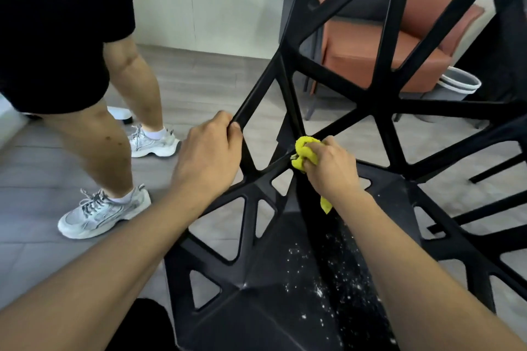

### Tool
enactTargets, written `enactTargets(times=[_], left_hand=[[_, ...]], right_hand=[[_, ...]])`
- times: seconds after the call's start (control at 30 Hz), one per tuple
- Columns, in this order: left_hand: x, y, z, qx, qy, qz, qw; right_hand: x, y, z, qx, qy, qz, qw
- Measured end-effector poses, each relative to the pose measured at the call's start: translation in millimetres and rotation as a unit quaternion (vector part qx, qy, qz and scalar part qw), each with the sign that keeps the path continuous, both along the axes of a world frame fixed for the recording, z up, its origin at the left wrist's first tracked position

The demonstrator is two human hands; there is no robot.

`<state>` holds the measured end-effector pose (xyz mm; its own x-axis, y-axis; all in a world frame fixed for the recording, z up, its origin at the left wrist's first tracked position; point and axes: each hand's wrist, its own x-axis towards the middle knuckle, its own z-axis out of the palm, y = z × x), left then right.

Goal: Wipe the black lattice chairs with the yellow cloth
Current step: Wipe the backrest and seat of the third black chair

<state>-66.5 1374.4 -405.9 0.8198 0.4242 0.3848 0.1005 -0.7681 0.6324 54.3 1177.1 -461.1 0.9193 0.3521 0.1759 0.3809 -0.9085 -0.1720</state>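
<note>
Left hand [209, 151]: fingers curled tight round the outer bar of the chair [368, 100] back, thumb on the near face. Right hand [328, 168]: fingers clenched on the bunched cloth [303, 151], pressed against a lattice joint just beyond the fingertips; one tail hangs below the wrist.

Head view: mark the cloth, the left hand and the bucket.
cloth [304, 151], head view, on the bunched part above the right hand's fingers.
left hand [209, 151], head view, on the back of the hand.
bucket [459, 83], head view, on its near rim.
</note>
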Motion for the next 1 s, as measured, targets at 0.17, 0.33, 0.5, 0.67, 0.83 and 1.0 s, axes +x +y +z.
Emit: enactTargets(times=[0.17, 0.33, 0.5, 0.67, 0.83, 1.0], left_hand=[[0, 0, 8, -0.079, 0.038, -0.004, 0.996], [-4, -4, 17, -0.1, 0.044, 0.002, 0.994], [-3, -2, 14, -0.087, 0.037, -0.002, 0.995], [-1, 0, 6, -0.05, 0.024, 0.008, 0.998], [-3, -8, 4, 0.001, 0.016, 0.013, 1.0], [-4, -20, 2, 0.232, -0.1, 0.002, 0.968]], right_hand=[[-44, 20, 3, 0.107, 0.053, 0.003, 0.993], [-116, 48, 18, 0.121, 0.068, 0.029, 0.99], [-156, 65, 22, 0.079, 0.017, 0.098, 0.992], [-121, 52, 13, 0.039, 0.052, -0.04, 0.997], [-66, 22, 16, 0.031, -0.034, -0.07, 0.997], [-16, 13, 6, -0.03, 0.001, -0.039, 0.999]])
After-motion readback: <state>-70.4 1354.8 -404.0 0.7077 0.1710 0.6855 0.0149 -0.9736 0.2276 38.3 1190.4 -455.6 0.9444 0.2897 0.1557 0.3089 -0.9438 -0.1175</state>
